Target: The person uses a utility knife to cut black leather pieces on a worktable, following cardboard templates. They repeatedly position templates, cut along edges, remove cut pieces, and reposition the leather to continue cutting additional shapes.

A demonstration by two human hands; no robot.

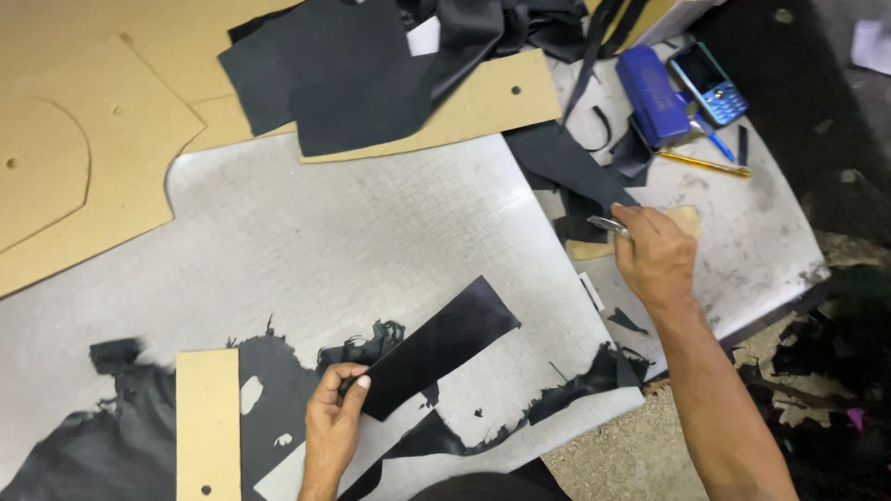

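My left hand [332, 422] pinches the near end of a long black leather strip [441, 343] that lies slanted on the grey metal cutting sheet [353, 241]. My right hand [654, 252] is out to the right, closed around a small metal blade [608, 224] whose tip points left. It hovers over a tan cardboard piece [685, 221] and black leather offcuts [571, 172] at the sheet's right edge.
A narrow cardboard template [208, 422] lies left of my left hand. Large cardboard patterns [83, 158] and black leather pieces [343, 74] fill the back. A blue stapler [652, 93], a phone [709, 83] and a pencil [705, 164] sit at the back right. The table edge drops off on the right.
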